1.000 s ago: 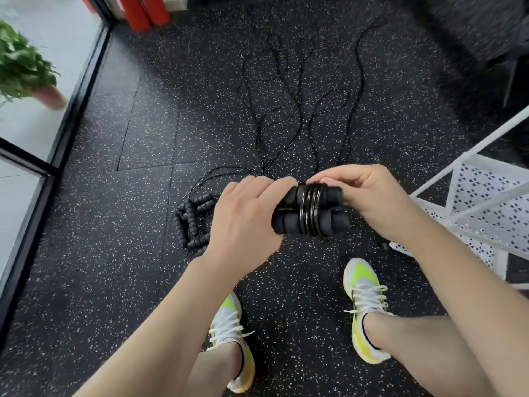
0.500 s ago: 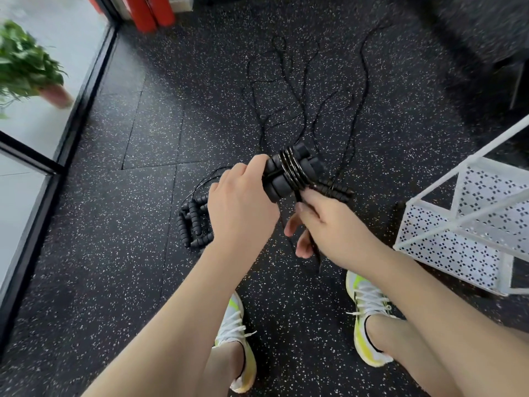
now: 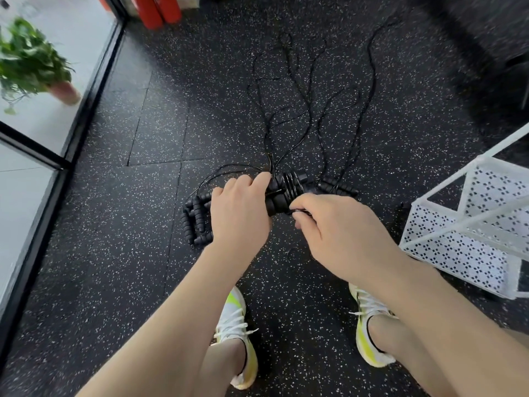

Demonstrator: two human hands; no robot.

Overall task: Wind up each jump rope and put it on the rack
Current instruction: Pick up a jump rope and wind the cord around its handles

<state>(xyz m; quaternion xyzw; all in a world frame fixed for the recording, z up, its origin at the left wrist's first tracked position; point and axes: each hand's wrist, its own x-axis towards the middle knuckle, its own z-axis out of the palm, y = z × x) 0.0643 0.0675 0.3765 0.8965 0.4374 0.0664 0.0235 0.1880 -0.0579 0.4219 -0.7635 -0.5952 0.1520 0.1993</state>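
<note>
My left hand [image 3: 240, 216] grips a pair of black foam jump rope handles [image 3: 282, 193] held side by side, with black cord wound several turns round their middle. My right hand [image 3: 335, 233] sits just below and right of the bundle and pinches the loose end of the cord against it. More black handles [image 3: 196, 222] lie in a heap on the floor left of my left hand. Another handle [image 3: 340, 187] lies beyond the bundle on the right. Their loose cords [image 3: 303, 110] trail away across the floor. The white perforated metal rack [image 3: 469, 233] stands at the right.
The floor is black speckled rubber. A black window frame [image 3: 71, 144] runs along the left, with a potted plant [image 3: 31, 64] behind the glass. Red cylinders [image 3: 157, 7] stand at the top. My two feet in white and yellow shoes [image 3: 237, 336] are below the hands.
The bundle has tilted and dropped lower and further from me. My right hand went from on top of the bundle, down under it, and now holds the cord end at its near side.
</note>
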